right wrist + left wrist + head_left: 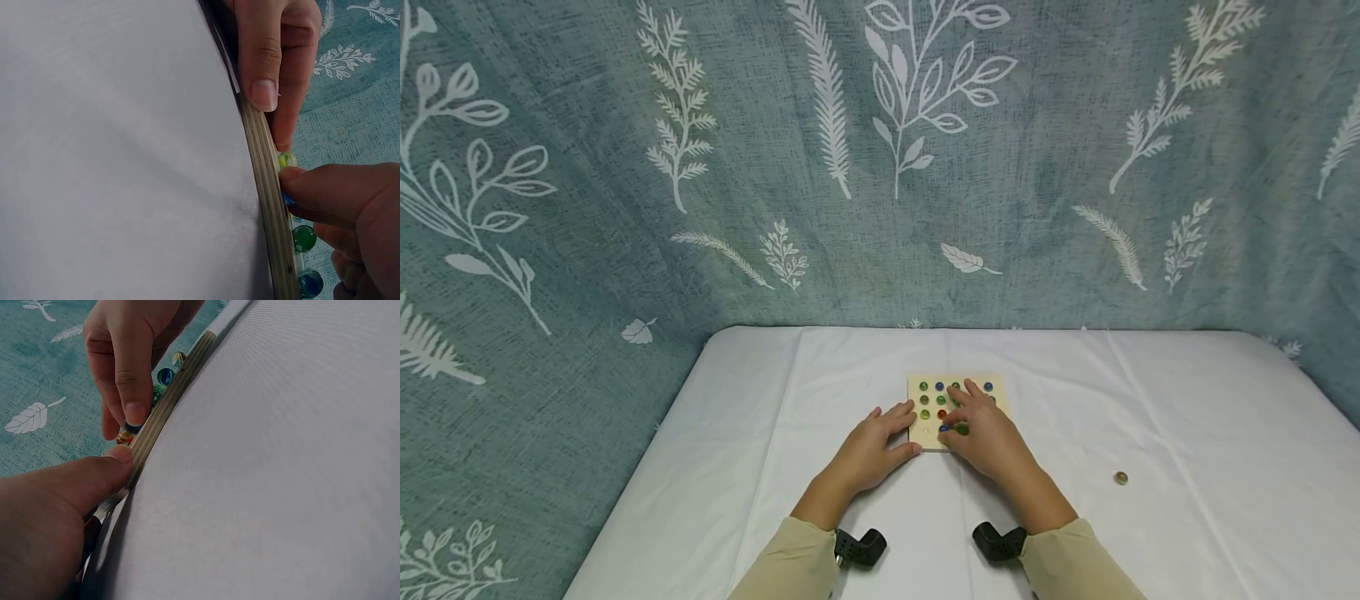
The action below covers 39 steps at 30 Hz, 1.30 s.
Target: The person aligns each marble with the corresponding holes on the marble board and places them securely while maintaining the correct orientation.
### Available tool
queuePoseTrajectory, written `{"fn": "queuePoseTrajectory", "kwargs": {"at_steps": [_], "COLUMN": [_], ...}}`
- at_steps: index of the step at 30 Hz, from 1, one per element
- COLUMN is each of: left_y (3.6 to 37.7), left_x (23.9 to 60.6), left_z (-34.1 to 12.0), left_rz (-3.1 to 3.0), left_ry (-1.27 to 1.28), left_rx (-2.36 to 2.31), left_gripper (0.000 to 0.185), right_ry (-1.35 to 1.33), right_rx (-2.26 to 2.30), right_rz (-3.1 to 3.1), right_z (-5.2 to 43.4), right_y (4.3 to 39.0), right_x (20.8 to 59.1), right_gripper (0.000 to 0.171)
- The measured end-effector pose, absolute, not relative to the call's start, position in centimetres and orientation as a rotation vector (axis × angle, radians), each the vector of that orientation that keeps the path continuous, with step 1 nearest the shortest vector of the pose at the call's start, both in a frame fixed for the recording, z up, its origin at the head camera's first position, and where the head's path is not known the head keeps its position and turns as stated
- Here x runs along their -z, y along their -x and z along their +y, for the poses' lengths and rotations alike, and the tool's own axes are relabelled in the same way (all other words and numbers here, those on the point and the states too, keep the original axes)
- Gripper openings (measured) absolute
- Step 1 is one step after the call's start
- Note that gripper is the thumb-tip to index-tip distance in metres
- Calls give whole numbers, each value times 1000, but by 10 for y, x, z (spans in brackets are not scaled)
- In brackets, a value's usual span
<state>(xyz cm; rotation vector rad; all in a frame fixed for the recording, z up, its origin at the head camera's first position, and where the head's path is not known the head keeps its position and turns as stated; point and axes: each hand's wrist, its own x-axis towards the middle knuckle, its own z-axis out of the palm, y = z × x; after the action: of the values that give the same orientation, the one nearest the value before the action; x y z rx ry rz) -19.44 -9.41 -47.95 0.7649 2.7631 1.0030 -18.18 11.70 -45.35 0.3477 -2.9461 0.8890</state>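
Note:
A pale wooden board (pixel 932 442) with rows of round hollows lies on the white cloth, most visible hollows holding glass marbles. My left hand (pixel 868 450) holds its near left corner, thumb (pixel 264 94) at the front edge and fingers along the left side. My right hand (pixel 988 429) reaches over the board, thumb and forefinger pinching a blue marble (pixel 288 198) in the front row. Just right of it sits a green marble (pixel 304 239). The front left hollow (pixel 926 431) is bare. A red marble (pixel 942 414) lies one row behind. My right hand hides several places on the right.
One loose marble (pixel 1122 477) lies on the white cloth (pixel 1187 400) to the right of the board. A black camera mount (pixel 861 547) is on my left wrist, another camera mount (pixel 1000 542) on my right. Behind the table hangs a leaf-patterned curtain (pixel 880 250).

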Motion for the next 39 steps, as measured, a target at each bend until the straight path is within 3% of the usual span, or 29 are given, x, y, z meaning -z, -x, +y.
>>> {"fn": "queuePoseTrajectory", "kwargs": {"at_steps": [12, 21, 34, 39], "left_y": [194, 193, 192, 193], "left_x": [479, 480, 482, 482], "left_z": [-93, -93, -94, -93], "left_rz": [2768, 2773, 2762, 2767], "left_ry": [-777, -736, -737, -738], "left_rx": [-1011, -1011, -1027, -1028], "left_gripper": [59, 59, 60, 60], "right_ry": [-281, -166, -13, 45], "right_rx": [-1048, -1048, -1077, -1094], "right_rz": [-2912, -2932, -3020, -3041], "right_z": [139, 193, 283, 307], "right_y": [174, 153, 122, 113], "right_x": [439, 427, 425, 429], "right_gripper": [25, 27, 48, 46]}}
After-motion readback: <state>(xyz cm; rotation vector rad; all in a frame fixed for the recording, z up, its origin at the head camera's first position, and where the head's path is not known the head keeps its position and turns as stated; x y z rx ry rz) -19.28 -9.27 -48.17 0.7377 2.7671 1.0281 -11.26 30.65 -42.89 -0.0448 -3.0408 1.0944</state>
